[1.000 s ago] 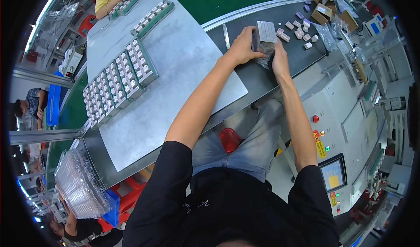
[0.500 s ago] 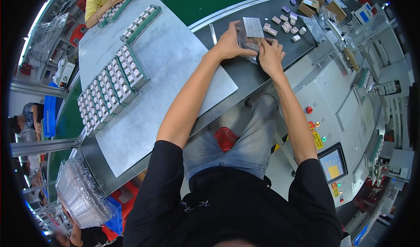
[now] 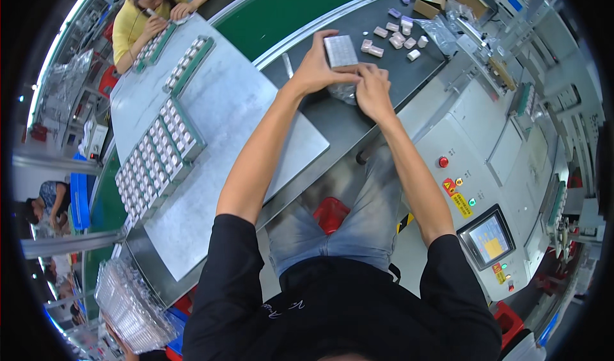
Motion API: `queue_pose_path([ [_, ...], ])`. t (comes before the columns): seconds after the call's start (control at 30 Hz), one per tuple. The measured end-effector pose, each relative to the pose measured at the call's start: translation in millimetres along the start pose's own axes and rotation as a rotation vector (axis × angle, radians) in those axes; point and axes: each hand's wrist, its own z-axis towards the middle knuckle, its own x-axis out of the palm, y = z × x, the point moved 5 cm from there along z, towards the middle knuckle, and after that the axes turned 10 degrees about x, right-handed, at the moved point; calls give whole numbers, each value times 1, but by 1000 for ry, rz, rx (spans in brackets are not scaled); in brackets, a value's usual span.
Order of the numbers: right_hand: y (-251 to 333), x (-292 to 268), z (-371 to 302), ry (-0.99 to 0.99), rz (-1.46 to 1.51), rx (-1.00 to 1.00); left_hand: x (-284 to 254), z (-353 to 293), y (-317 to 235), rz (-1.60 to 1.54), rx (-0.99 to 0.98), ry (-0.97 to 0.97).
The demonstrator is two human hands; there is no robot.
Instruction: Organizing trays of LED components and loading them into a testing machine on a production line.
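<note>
My left hand is closed around the far left side of a pale block marked off in a grid of small squares. Its thumb reaches across the block's near edge. Crumpled clear plastic hangs under that edge, between my two hands. My right hand is closed at the block's near right corner, its bent fingers pinching at the plastic there. What lies under the fingertips is partly hidden. Both hands are above the dark bench top. Loose small pink and white pieces lie just beyond the right hand.
A grey board on my left bears green trays filled with small white pieces. A co-worker in a yellow top handles another tray at the far left. Opened cardboard boxes stand at the far right. A white machine with a screen is on my right.
The block has been tilted, and its near side now shows more between my hands. The plastic hangs lower beneath it. The whole view has shifted slightly.
</note>
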Motion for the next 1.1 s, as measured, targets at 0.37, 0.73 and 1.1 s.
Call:
queue_pose_path([
  [0.37, 9, -8, 14, 405, 194, -18, 3, -5, -2, -58, -66, -100],
  [0.73, 29, 6, 31, 326, 161, -1, -8, -5, 8, -297, -137, -121],
  [1.1, 33, 8, 35, 199, 127, -118, -7, -12, 13, -367, -141, -87],
])
